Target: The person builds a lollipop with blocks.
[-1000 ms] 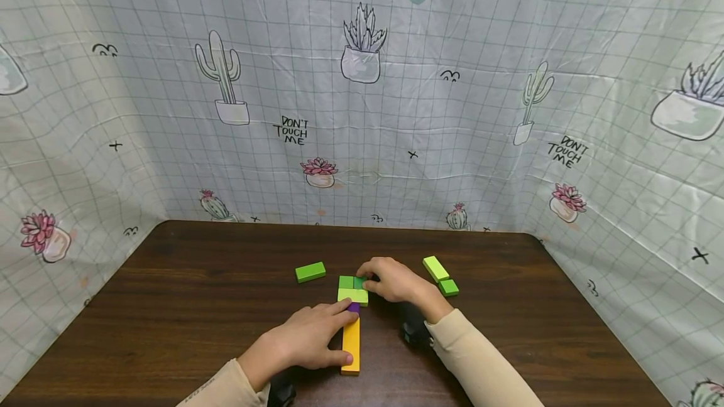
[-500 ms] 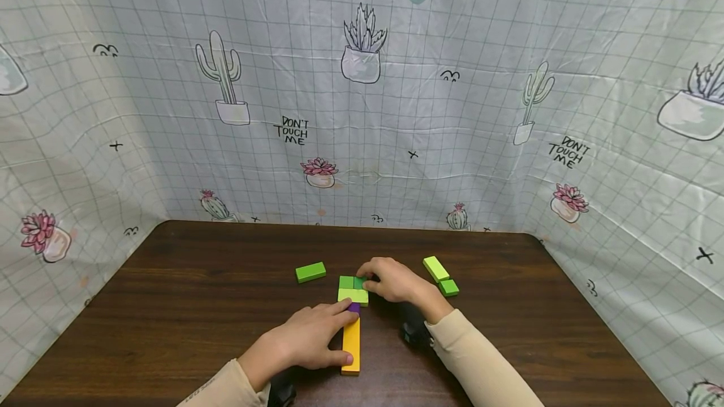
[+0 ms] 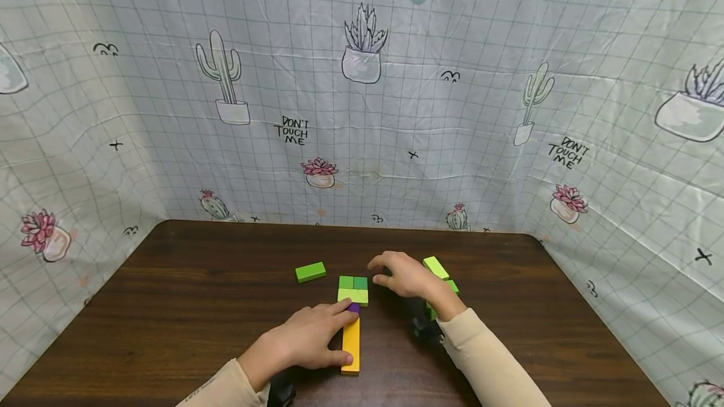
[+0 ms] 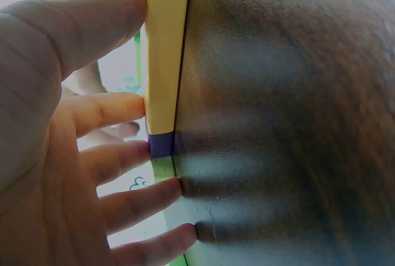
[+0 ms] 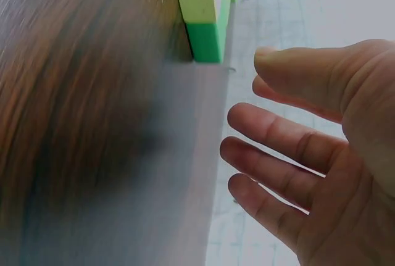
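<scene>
A long yellow block (image 3: 352,345) lies lengthwise on the table, with a small purple block (image 3: 354,308) against its far end. Beyond the purple one come a light green block (image 3: 353,296) lying crosswise, then a green square block (image 3: 346,282) and a darker green one (image 3: 360,283) side by side. My left hand (image 3: 305,339) rests on the row; its thumb touches the yellow block (image 4: 165,56) and its spread fingers reach along the row. Just right of the green blocks hovers my right hand (image 3: 406,275), fingers loosely bent, holding nothing.
On the dark wooden table (image 3: 198,294), a loose green block (image 3: 310,272) lies back left. At right lie a light green block (image 3: 435,267) and a green block (image 3: 453,285) partly hidden by my right arm. A printed curtain (image 3: 271,80) surrounds the table's back and sides.
My right hand has let go of the darker green block and moved a little right and back. The left hand and the row of blocks stay as they were.
</scene>
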`<state>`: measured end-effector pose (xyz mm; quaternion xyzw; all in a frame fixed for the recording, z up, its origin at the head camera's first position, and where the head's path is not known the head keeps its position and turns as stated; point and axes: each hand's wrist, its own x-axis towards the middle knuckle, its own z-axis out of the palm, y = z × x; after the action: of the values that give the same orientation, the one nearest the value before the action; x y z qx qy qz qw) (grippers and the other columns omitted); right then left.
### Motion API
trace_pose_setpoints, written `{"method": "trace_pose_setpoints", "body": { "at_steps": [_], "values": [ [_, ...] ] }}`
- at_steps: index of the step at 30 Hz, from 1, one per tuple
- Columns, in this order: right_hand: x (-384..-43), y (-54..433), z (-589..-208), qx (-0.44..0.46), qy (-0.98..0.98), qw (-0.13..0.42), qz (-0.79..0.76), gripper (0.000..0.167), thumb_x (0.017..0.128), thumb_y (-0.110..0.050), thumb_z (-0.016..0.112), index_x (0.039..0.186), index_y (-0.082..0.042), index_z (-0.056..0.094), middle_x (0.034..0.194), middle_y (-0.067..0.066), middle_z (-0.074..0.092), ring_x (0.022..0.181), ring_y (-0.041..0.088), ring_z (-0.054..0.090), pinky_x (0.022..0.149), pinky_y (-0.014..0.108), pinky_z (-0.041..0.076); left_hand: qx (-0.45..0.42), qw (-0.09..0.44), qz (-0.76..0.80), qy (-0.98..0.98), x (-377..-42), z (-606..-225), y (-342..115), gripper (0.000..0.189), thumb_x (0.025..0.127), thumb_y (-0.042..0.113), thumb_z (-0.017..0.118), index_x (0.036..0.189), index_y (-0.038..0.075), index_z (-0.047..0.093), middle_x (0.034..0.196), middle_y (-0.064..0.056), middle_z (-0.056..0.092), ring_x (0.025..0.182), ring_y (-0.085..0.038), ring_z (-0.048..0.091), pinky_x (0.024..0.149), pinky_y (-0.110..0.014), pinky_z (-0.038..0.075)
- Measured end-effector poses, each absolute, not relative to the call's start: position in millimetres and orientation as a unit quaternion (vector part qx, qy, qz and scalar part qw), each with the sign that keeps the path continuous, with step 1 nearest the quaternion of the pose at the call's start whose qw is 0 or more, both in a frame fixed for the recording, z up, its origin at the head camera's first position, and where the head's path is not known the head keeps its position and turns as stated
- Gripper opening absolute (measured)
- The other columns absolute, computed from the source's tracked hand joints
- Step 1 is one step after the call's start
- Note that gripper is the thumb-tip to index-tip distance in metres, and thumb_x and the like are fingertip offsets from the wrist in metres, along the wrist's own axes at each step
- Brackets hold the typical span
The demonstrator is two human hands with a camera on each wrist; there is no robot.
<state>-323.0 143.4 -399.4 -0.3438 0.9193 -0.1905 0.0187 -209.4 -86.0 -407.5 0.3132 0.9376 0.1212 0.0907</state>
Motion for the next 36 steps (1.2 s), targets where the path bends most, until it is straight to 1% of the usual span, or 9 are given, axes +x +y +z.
{"method": "trace_pose_setpoints", "body": {
  "at_steps": [9, 15, 17, 23, 27, 31, 36],
  "values": [
    [-323, 173, -394, -0.331, 0.922, 0.007, -0.2, 0.03, 0.091, -0.016, 0.067, 0.118, -0.005, 0.065, 0.111, 0.008, 0.063, 0.102, 0.025, 0.06, 0.086, 0.043, 0.049, 0.31, 0.093, 0.123, 0.938, -209, -407, -87, 0.069, 0.084, 0.057, 0.063, 0.142, 0.023, 0.047, 0.153, -0.004, 0.033, 0.132, -0.03, 0.041, 0.101, -0.055, 0.037],
    [-324, 196, -393, -0.289, 0.94, 0.003, -0.18, 0.036, 0.089, -0.02, 0.07, 0.122, -0.007, 0.064, 0.114, 0.005, 0.062, 0.104, 0.025, 0.058, 0.084, 0.043, 0.049, 0.307, 0.095, 0.123, 0.939, -208, -406, -88, 0.069, 0.084, 0.056, 0.064, 0.142, 0.023, 0.047, 0.153, -0.003, 0.033, 0.133, -0.03, 0.041, 0.101, -0.055, 0.037],
    [-326, 203, -393, -0.275, 0.945, -0.002, -0.176, 0.037, 0.088, -0.021, 0.071, 0.122, -0.008, 0.064, 0.115, 0.005, 0.062, 0.105, 0.025, 0.058, 0.085, 0.044, 0.048, 0.307, 0.095, 0.123, 0.939, -208, -407, -88, 0.069, 0.084, 0.056, 0.064, 0.143, 0.023, 0.046, 0.153, -0.003, 0.033, 0.133, -0.03, 0.041, 0.101, -0.055, 0.036],
    [-333, 222, -396, -0.252, 0.952, -0.021, -0.174, 0.04, 0.087, -0.021, 0.071, 0.124, -0.006, 0.062, 0.119, 0.009, 0.061, 0.11, 0.029, 0.057, 0.089, 0.048, 0.047, 0.307, 0.097, 0.125, 0.939, -207, -408, -88, 0.069, 0.084, 0.057, 0.064, 0.142, 0.024, 0.047, 0.153, -0.003, 0.033, 0.133, -0.029, 0.04, 0.101, -0.055, 0.036],
    [-337, 232, -401, -0.246, 0.954, -0.023, -0.171, 0.042, 0.087, -0.02, 0.071, 0.125, -0.005, 0.061, 0.117, 0.011, 0.059, 0.106, 0.03, 0.057, 0.088, 0.048, 0.047, 0.306, 0.096, 0.126, 0.939, -207, -408, -87, 0.069, 0.083, 0.057, 0.064, 0.142, 0.024, 0.047, 0.153, -0.002, 0.033, 0.133, -0.03, 0.04, 0.102, -0.055, 0.036],
    [-340, 239, -405, -0.24, 0.957, -0.028, -0.16, 0.041, 0.086, -0.02, 0.072, 0.123, -0.005, 0.062, 0.115, 0.013, 0.057, 0.103, 0.03, 0.056, 0.086, 0.048, 0.046, 0.306, 0.096, 0.122, 0.939, -207, -408, -87, 0.069, 0.084, 0.056, 0.064, 0.142, 0.024, 0.047, 0.153, -0.002, 0.033, 0.133, -0.03, 0.04, 0.102, -0.055, 0.036],
    [-338, 244, -404, -0.22, 0.962, -0.016, -0.159, 0.043, 0.086, -0.021, 0.073, 0.124, -0.005, 0.061, 0.121, 0.016, 0.054, 0.11, 0.035, 0.054, 0.089, 0.052, 0.045, 0.309, 0.095, 0.121, 0.938, -208, -408, -86, 0.069, 0.084, 0.056, 0.064, 0.143, 0.024, 0.046, 0.153, -0.003, 0.033, 0.133, -0.03, 0.04, 0.102, -0.054, 0.036]
  ]
}}
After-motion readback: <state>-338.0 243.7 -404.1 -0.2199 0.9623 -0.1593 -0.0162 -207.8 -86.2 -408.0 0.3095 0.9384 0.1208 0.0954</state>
